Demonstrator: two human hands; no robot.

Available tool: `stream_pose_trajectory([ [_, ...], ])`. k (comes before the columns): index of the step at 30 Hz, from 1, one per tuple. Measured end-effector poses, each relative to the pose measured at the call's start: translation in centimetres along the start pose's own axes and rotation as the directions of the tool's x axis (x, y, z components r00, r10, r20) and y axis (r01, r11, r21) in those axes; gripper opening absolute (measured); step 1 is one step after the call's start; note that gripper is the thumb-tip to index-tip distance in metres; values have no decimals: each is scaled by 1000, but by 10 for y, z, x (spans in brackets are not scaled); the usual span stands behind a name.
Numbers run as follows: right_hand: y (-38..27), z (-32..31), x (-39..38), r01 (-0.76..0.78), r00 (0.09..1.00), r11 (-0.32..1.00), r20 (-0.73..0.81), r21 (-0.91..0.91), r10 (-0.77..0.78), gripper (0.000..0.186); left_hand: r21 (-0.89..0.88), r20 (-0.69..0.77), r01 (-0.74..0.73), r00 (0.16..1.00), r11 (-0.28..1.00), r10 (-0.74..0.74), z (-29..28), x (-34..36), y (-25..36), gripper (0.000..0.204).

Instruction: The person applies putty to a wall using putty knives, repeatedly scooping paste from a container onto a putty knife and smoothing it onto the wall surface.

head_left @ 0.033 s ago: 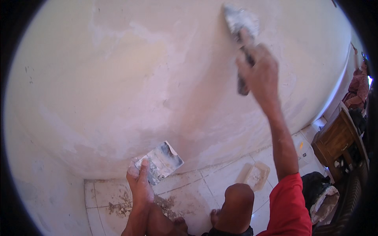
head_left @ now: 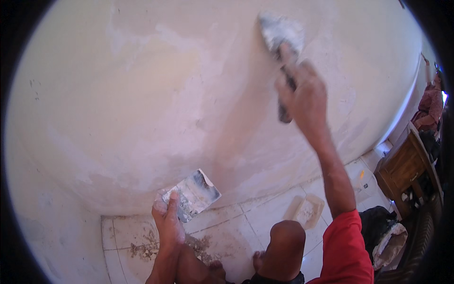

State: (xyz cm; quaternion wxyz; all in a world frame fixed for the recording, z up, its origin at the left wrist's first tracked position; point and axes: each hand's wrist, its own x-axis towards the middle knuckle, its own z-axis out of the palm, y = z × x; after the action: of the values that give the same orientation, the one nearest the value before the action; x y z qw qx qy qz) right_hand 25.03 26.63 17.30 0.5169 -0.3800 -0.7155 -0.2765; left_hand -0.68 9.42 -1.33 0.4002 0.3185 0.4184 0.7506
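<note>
Plaster work like this goes best, I judge, when you keep the putty knife at a shallow tilt to the wall and draw it in one even stroke, so the wet patch blends into the drier, creamier area to its left instead of leaving ridges. Press evenly across the whole blade; a heavy corner would likely score the fresh coat.

Your right hand is clenched tight around the dark handle, with a finger laid forward along it toward the blade. The blade is smeared white and sits high up on the wall, touching it, well above your head line. The arm in the red sleeve reaches up steeply to it.

Your left hand grasps a flat metal plate low down, near where the wall meets the floor. The thumb lies over the near edge and the fingers are curled beneath, so the grip is closed rather than loose. The plate is streaked grey and white with filler and tilts up toward the wall without touching it, as far as you can see.

Below, crumbs of old plaster lie on the tiled floor beside your bare knee. A shallow pale tray rests on the tiles, and a wooden table stands off to the right.
</note>
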Motion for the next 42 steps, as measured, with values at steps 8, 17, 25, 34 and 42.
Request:
stream_pose_trajectory([
  [8,-27,3,-138,-1,963,1000,270,-10,4,61,6,6,-13,1000,1000,13,-5,-1,2,21],
  [17,-42,-53,-154,198,708,796,478,572,-520,64,-105,150,299,948,948,-282,6,11,-3,21],
  [25,-43,-109,-118,518,472,815,708,259,-525,65,356,200,-119,979,927,49,22,-2,18,13],
  [34,-6,-52,-44,301,944,949,171,-98,-282,68,294,81,-257,966,921,244,23,-8,27,13],
  [42,12,42,-78,141,990,971,57,-192,-132,59,358,54,-223,974,907,218,3,-6,15,12],
])
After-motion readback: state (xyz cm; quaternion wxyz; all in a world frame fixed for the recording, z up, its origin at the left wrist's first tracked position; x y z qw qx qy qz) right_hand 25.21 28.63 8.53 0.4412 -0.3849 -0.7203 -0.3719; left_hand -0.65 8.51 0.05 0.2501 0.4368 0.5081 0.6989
